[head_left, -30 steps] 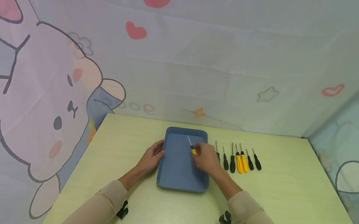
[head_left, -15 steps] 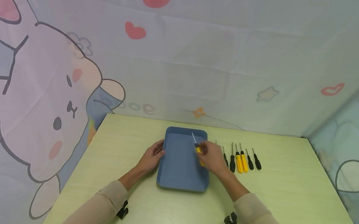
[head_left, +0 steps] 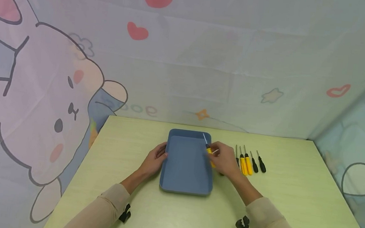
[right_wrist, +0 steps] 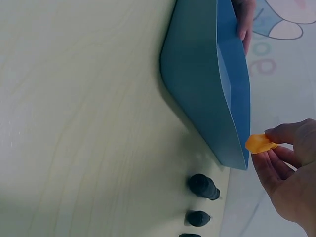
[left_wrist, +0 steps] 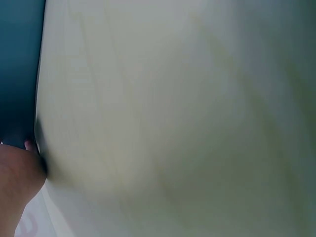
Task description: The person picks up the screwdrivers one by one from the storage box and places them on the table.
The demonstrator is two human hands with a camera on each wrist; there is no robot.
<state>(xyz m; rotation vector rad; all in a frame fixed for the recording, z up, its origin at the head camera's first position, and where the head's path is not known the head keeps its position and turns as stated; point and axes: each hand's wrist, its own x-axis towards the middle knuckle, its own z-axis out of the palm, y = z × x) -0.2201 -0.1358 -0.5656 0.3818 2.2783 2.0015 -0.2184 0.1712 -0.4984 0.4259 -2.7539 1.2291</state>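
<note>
In the head view my right hand [head_left: 226,159] pinches a screwdriver [head_left: 210,152] with a yellow handle over the tray's right rim. The screwdriver's thin shaft points up and left. The right wrist view shows thumb and fingers around the yellow handle end [right_wrist: 259,143]. A small pale streak shows between the fingers; what it is I cannot tell. At the left side of the blue tray [head_left: 186,174], my left hand [head_left: 153,159] rests against the outer wall with loosely bent fingers. Only part of that hand [left_wrist: 17,177] shows in the left wrist view, beside the tray wall.
Right of the tray, several screwdrivers lie in a row, with yellow handles [head_left: 245,166] and black handles [head_left: 261,165]. Some are hidden behind my right hand; black handles [right_wrist: 201,186] show beneath it in the right wrist view. A printed cloth wall [head_left: 190,74] stands behind the pale table [head_left: 127,134].
My right hand has moved right with the yellow-handled screwdriver, from over the tray's interior to its right rim, and now covers more of the black-handled screwdrivers. My left hand has stayed put.
</note>
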